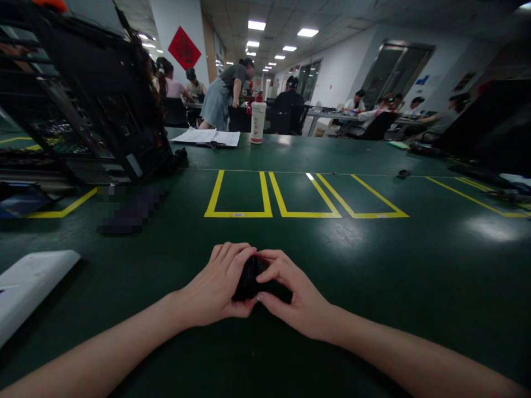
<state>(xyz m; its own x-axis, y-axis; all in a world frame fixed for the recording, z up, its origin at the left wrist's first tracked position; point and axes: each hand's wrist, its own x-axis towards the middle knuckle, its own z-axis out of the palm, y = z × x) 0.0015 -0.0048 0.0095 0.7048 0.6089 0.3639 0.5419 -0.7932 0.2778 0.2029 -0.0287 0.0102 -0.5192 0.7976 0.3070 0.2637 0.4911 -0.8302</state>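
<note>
A small black object [248,281] with a dark, smooth side is between my two hands, just above or on the green table; its exact kind is hard to make out. My left hand [215,281] wraps over it from the left, with the thumb underneath near the front. From the right, my right hand [290,293] curves in, its fingertips and thumb pressed against the object's right side. Much of the object is covered by my left fingers.
Yellow tape outlines [238,214] mark the green table [373,287] ahead. An open black computer case [95,99] stands at left, near a white slab-like item [33,282]. Papers [207,136] and a tumbler [257,121] sit at the far edge. Several people are beyond.
</note>
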